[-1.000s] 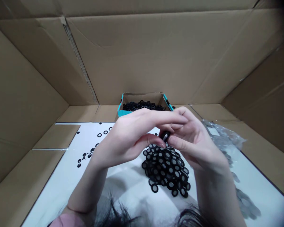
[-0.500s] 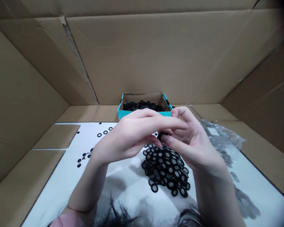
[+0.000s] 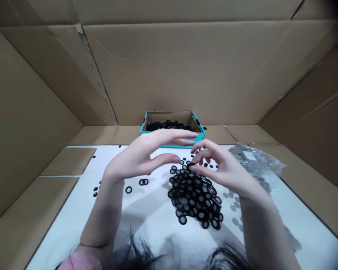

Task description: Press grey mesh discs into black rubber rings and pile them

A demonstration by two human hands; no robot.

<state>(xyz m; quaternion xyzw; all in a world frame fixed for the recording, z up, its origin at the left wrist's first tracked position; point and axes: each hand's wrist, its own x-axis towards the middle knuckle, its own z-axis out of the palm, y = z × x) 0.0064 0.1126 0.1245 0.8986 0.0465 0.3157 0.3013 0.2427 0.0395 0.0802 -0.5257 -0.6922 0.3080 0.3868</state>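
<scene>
Box (image 3: pixel 166 116) behind ring pile (image 3: pixel 195 197)

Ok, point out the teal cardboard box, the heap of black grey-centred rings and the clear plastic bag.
Teal cardboard box (image 3: pixel 201 137): head view, front wall's right end.
Heap of black grey-centred rings (image 3: pixel 196 195): head view, its middle.
Clear plastic bag (image 3: pixel 261 160): head view, its crumpled middle.

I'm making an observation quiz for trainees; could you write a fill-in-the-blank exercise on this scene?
The open box at the back has a ____ outer front.
The tabletop under the pile of black rings is ____.
The crumpled bag is made of clear ____.
The hand nearer that bag is the ____ one.
Missing words: turquoise; white; plastic; right.
</scene>
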